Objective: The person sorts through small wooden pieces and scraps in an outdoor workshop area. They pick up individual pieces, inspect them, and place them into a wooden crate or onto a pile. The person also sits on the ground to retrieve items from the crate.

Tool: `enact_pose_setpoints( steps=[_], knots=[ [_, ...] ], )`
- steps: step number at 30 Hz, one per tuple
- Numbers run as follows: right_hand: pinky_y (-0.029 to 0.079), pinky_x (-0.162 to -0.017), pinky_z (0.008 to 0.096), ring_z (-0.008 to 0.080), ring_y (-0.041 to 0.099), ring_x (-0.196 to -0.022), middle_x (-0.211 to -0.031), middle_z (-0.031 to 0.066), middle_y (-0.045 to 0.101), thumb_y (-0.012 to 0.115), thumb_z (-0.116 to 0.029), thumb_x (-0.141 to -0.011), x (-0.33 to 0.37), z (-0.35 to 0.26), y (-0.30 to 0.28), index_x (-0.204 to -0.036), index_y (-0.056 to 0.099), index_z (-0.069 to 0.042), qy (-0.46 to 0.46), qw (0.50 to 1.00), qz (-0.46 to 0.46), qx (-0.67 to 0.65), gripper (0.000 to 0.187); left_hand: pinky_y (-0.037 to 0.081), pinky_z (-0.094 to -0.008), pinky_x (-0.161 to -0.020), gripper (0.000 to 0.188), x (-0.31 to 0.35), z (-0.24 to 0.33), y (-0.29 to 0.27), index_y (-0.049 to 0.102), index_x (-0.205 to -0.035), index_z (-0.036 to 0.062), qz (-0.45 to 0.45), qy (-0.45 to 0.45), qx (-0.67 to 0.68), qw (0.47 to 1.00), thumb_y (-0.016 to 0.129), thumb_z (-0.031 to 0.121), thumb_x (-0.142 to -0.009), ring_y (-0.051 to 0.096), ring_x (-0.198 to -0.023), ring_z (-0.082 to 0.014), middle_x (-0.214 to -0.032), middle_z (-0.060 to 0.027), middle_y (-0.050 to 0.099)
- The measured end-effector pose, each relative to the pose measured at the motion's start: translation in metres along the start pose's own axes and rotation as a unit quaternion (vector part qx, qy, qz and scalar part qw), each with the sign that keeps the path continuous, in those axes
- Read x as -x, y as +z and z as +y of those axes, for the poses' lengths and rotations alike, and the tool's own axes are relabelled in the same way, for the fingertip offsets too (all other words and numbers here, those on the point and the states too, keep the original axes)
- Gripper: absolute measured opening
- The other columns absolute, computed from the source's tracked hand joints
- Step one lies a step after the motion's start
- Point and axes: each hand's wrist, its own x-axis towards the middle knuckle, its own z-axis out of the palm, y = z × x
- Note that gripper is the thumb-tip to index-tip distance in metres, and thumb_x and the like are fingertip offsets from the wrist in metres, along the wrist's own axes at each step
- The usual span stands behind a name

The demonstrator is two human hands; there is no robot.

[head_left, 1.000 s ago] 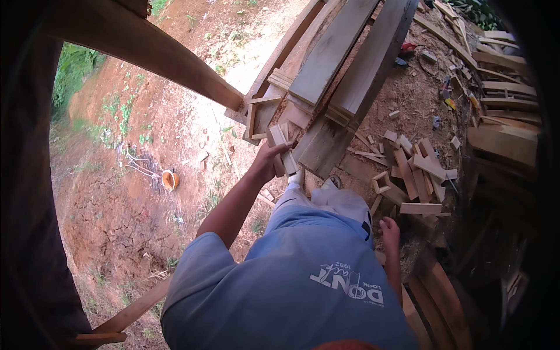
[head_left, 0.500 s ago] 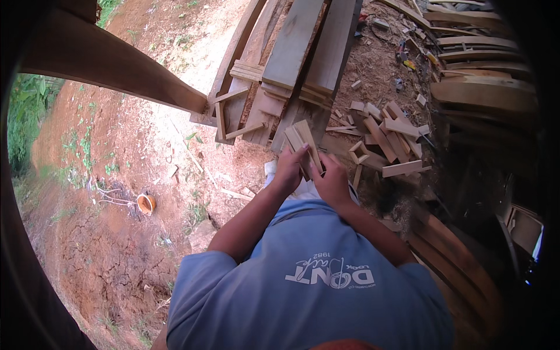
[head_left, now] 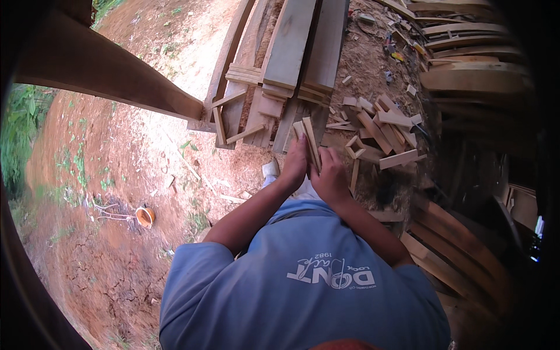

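Observation:
In front of my body, both hands hold short, thin wooden strips upright, side by side with a narrow gap at the top. My left hand (head_left: 296, 160) is closed against the left strip (head_left: 298, 128), its thumb near the top. Around the lower part of the right strip (head_left: 311, 140) curl the fingers of my right hand (head_left: 330, 178). The lower ends are partly hidden by the hands. Just beyond lie small wooden pieces (head_left: 245, 133) at the end of a board stack (head_left: 291, 49).
Wood offcuts (head_left: 379, 125) are heaped to the right, by a small square wooden frame (head_left: 354, 147). Curved planks (head_left: 472, 81) are stacked far right. A thick beam (head_left: 116, 73) crosses the upper left. An orange bucket (head_left: 144, 217) sits on bare earth at left.
The strips have turned more edge-on and stand more upright. My left hand has moved slightly up and right, lying flatter along their side. The view has shifted a little.

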Motion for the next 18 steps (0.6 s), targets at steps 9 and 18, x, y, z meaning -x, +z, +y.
enact_pose_setpoints(
  steps=[9,18],
  knots=[
    [0.053,-0.084,0.0454,0.0417,0.063,-0.096,-0.109,0.0235,0.056,0.066,-0.005,-0.084,0.001,-0.012,0.000,-0.125,0.056,0.006,0.029,0.998,0.027,-0.040,0.044,0.053,-0.0355,-0.086,0.041,0.010,0.007,0.007,0.053,-0.122,0.0047,-0.034,-0.046,0.124,0.991,0.029,0.037,-0.112,0.064,-0.092,-0.0201,-0.104,-0.0109,0.064],
    [0.050,-0.088,0.0485,0.0425,0.060,-0.102,-0.116,0.0234,0.056,0.064,-0.008,-0.088,0.003,-0.002,-0.014,-0.128,0.056,0.008,0.036,0.999,0.037,-0.014,0.045,0.054,-0.0351,-0.084,0.049,-0.011,-0.012,-0.012,0.056,-0.122,0.0033,-0.077,-0.096,0.201,0.972,0.043,0.048,-0.107,0.065,-0.091,-0.0188,-0.103,-0.0089,0.065]
  ],
)
